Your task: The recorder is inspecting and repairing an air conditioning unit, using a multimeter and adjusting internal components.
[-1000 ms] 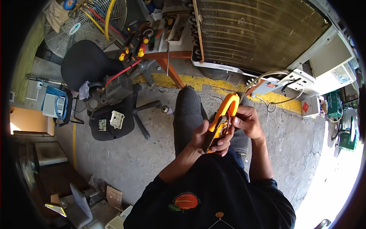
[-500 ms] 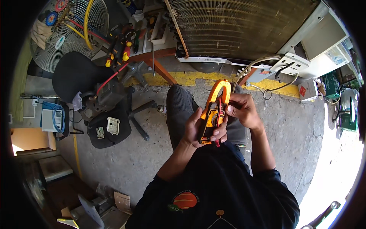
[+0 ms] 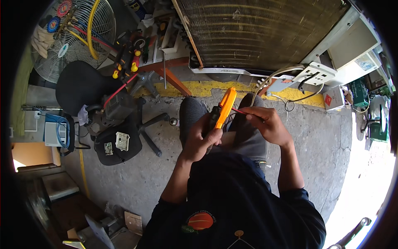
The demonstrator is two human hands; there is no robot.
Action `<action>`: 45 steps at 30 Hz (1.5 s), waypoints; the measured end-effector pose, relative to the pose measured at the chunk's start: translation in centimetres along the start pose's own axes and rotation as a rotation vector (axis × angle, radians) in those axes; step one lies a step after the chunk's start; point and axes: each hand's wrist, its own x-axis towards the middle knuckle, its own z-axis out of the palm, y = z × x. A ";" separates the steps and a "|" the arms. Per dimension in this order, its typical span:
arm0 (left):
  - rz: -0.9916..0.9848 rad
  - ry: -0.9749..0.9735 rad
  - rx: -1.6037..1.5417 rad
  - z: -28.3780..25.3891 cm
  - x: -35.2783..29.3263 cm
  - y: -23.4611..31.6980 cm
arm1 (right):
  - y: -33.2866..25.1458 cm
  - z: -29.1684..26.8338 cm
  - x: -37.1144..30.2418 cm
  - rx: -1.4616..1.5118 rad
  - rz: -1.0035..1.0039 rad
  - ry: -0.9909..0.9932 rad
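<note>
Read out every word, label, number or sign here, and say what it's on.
I won't copy print.
Dark shirt: orange round emblem, lettering around it.
White carton: red diamond sign, details too small.
Fan badge: too small.
Blue can: print blurred.
Orange clamp meter: edge-on, none readable.

In front of you, your left hand (image 3: 201, 139) is around the clamp meter (image 3: 226, 108), with the lead (image 3: 238, 111) between it and your right hand (image 3: 267, 123). To your left, the chair seat (image 3: 129, 156) bears the circuit board (image 3: 108, 148) toward its left edge and the housing (image 3: 122, 141) just right of that, while the can (image 3: 174, 122) stands on the floor (image 3: 157, 182) right of the seat. Ahead, the table (image 3: 168, 64) carries the tray (image 3: 170, 39), with hand tools (image 3: 136, 60) left of it at the near edge; the finned panel (image 3: 257, 33) is right of the table, the socket box (image 3: 320, 74) beside the panel's near right corner.
</note>
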 end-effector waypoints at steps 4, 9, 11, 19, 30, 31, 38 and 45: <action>0.200 0.085 0.684 -0.3 -0.2 0.1 | -0.3 -2.0 -0.4 -0.087 0.031 -0.085; 0.422 0.041 1.281 -1.0 -1.0 -0.1 | 0.0 -3.1 0.2 -0.070 0.020 -0.173; 0.510 -0.001 1.441 -1.3 -1.2 -0.1 | 0.2 -3.3 0.3 -0.053 -0.011 -0.187; 0.496 -0.036 1.603 -1.2 -0.3 0.5 | -2.3 2.1 -0.7 -0.216 -0.194 -0.170; 0.418 0.167 1.289 -1.2 0.4 -1.3 | -2.1 5.0 -2.9 0.208 0.141 0.019; 0.464 0.208 1.204 -1.1 0.5 -1.6 | -2.0 5.5 -3.0 0.297 0.156 0.020; 0.423 0.288 1.251 -0.5 -0.2 -1.4 | -2.7 7.8 -2.7 0.559 0.235 0.244; 0.367 0.222 1.381 -0.1 -0.4 -0.5 | -3.5 8.2 -2.1 0.344 0.233 0.193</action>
